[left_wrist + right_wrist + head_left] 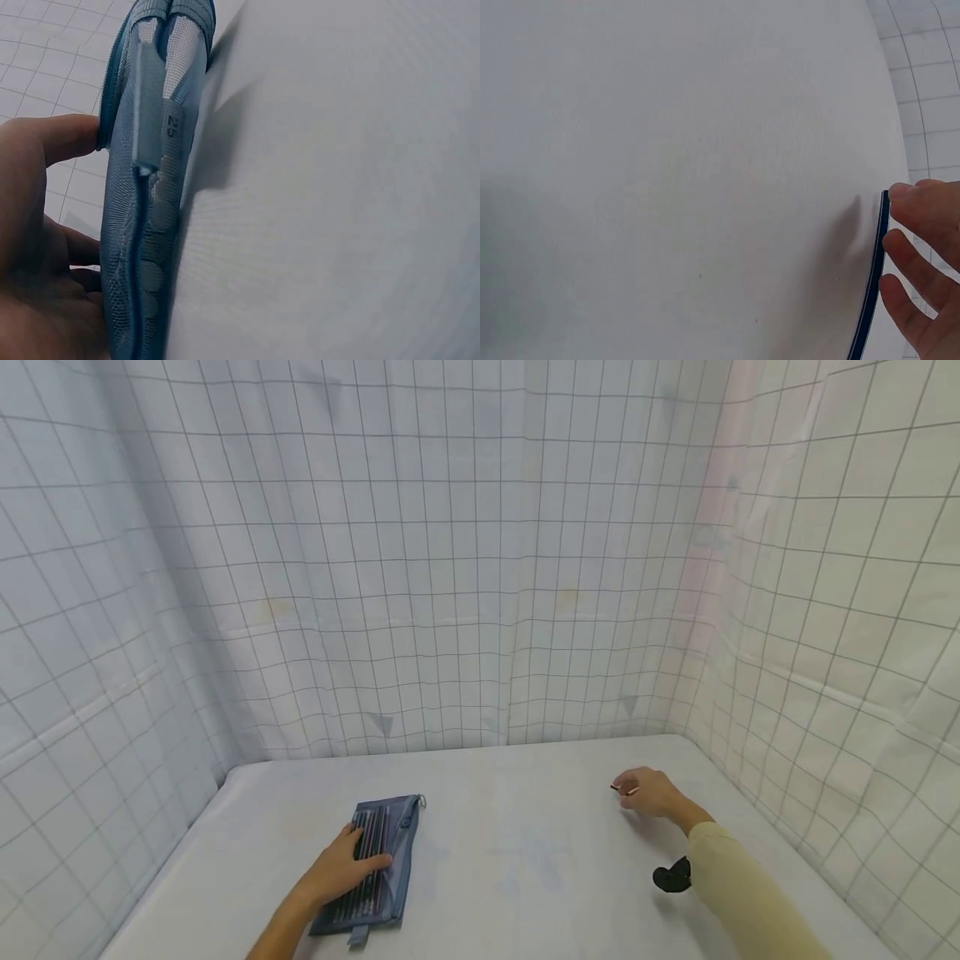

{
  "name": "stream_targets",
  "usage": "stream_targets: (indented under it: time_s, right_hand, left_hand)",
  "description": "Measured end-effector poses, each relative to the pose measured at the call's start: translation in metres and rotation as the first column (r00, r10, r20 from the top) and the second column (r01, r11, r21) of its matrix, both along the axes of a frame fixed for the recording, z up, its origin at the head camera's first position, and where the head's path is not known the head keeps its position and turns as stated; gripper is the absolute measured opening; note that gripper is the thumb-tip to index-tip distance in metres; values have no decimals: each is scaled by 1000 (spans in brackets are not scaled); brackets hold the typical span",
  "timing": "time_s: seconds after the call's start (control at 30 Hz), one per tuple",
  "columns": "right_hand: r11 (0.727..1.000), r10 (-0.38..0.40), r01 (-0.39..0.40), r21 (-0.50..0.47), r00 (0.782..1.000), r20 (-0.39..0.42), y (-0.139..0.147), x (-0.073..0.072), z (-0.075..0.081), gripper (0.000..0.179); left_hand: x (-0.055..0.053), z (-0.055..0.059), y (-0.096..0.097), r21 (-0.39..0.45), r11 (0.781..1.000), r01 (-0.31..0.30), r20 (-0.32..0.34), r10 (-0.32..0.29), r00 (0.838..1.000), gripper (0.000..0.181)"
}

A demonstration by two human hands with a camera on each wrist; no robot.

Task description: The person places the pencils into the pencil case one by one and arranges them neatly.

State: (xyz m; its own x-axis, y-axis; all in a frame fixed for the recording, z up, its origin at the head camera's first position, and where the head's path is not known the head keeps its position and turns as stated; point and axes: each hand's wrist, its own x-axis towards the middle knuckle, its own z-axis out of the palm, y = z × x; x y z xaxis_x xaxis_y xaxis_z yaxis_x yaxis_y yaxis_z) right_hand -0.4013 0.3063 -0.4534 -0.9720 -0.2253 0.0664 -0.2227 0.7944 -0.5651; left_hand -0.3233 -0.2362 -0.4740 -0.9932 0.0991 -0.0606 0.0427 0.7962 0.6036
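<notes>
A blue mesh pencil case (pixel 396 893) lies on the white table to the left, with several dark pencils (pixel 367 893) showing through its top. On it rests my left hand (pixel 337 870), fingers extended over the pencils and thumb stretched across the case. In the left wrist view the thumb touches the zipper edge of the case (pixel 124 225), and a tag on its end reads 25. Far to the right, my right hand (pixel 647 791) pinches a slim dark blue pencil (pixel 870 281) by its side, just above the table. Its lower end runs out of the right wrist view.
The white table (pixel 517 835) spreads between the hands. White grid-patterned cloth (pixel 465 568) walls it in at the back and both sides. A black object (pixel 672 876) sits at the right wrist, by the pale yellow sleeve (pixel 742 893).
</notes>
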Motion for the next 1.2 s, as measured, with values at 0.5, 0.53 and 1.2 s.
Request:
stream_targets:
  time_s: [0.5,0.53,1.2]
  right_hand:
    - [996,-69,71,54,997,-40,34,15,-11,28]
    - [996,-69,71,55,997,-36,35,14,-12,27]
    - [989,-14,19,145,999,-37,18,-2,-7,26]
  left_hand:
    - [1,1,3,-9,1000,12,-1,-12,1000,99]
    - [1,1,3,-4,1000,11,0,-11,1000,99]
    - [1,6,1,5,1000,-3,31,3,1000,102]
